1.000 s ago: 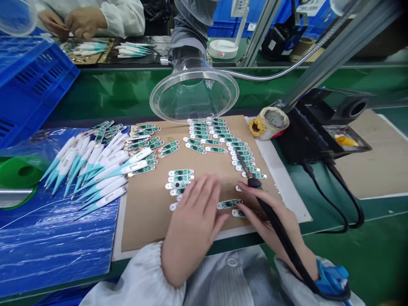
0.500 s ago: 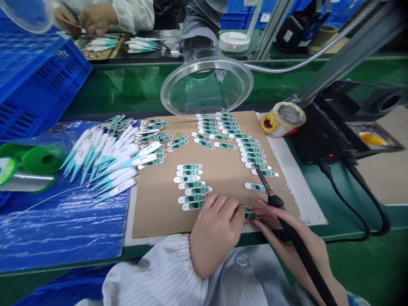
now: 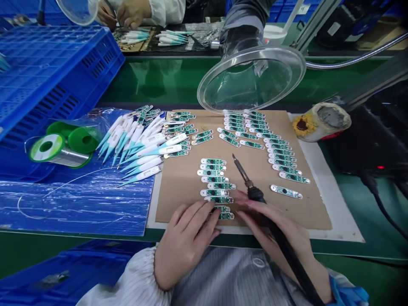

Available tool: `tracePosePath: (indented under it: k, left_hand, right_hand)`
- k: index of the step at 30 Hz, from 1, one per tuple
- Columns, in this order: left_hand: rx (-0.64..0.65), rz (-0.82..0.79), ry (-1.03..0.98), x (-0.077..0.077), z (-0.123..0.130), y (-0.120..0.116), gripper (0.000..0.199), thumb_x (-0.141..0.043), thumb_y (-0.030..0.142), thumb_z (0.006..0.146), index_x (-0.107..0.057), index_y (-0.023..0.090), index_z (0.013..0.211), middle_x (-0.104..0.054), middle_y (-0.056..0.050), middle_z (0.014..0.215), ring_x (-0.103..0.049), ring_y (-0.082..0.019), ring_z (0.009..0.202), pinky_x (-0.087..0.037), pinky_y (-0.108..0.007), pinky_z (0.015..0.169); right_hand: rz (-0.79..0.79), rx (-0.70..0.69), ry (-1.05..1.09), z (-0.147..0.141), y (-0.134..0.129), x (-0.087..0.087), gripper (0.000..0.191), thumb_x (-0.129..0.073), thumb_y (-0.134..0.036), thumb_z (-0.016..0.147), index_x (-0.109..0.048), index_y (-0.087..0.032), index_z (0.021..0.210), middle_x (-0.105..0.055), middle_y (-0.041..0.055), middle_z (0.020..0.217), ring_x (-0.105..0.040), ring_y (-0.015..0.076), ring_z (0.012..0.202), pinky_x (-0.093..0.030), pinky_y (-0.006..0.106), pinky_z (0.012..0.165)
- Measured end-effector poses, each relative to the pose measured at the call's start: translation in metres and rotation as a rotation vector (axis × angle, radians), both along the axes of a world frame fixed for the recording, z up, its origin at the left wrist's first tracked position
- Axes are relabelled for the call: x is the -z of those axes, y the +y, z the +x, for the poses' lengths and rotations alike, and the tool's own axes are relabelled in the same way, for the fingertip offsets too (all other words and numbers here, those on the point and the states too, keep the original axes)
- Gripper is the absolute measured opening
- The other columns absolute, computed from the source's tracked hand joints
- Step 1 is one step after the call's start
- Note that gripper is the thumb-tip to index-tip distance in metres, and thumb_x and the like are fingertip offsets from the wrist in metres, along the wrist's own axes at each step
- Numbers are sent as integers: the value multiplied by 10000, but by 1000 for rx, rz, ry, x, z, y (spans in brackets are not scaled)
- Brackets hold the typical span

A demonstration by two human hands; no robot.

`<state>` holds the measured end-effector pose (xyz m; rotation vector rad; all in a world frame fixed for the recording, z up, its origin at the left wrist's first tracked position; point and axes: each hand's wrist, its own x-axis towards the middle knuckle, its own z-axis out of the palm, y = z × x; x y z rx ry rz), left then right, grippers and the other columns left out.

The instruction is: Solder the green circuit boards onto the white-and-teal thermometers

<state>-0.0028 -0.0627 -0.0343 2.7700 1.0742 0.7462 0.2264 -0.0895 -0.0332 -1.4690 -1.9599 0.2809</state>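
My right hand (image 3: 280,229) holds a black soldering iron (image 3: 255,191), its metal tip pointing up and to the left over the brown cardboard (image 3: 248,170). With bent fingers, my left hand (image 3: 189,236) rests on the lower end of a column of small green circuit boards (image 3: 213,173). Its fingertips touch the lowest boards, partly covering them. One board (image 3: 286,191) lies alone on the right, below a longer column of boards (image 3: 280,151). White and teal thermometers (image 3: 143,157) lie in a pile to the left, beside more boards.
A clear round fume hood (image 3: 251,80) hangs over the board's far edge. Solder spools (image 3: 60,151) and a blue crate (image 3: 63,72) are at left. A sponge holder (image 3: 321,122) stands at right. Across the bench, a person's hands (image 3: 127,15) work.
The view has shifted, so the scene lies further right. My left hand has moved left to the lower end of the near column, where more boards now lie. The right hand came nearer that column.
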Motion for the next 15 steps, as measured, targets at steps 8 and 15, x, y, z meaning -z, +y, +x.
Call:
tracePosePath:
  k: [8, 15]
  left_hand:
    - [14, -57, -19, 5, -4, 1, 272, -605, 190, 986, -664, 159, 1250, -664, -108, 1344, -571, -268, 1277, -486, -504, 1066]
    - [-11, -104, -144, 2, 4, 13, 189, -621, 151, 965, -698, 144, 1137, -739, -90, 1132, -665, -234, 1051, -551, -477, 1003]
  right_hand:
    - [93, 56, -114, -1, 12, -10, 413, -693, -203, 915, -547, -256, 1298, -743, 8, 1161, -746, 178, 969, -611, 262, 908]
    - [75, 77, -67, 4, 22, -9, 535, -750, -207, 873, -520, -264, 1353, -727, 8, 1202, -719, 188, 1051, -574, 296, 931]
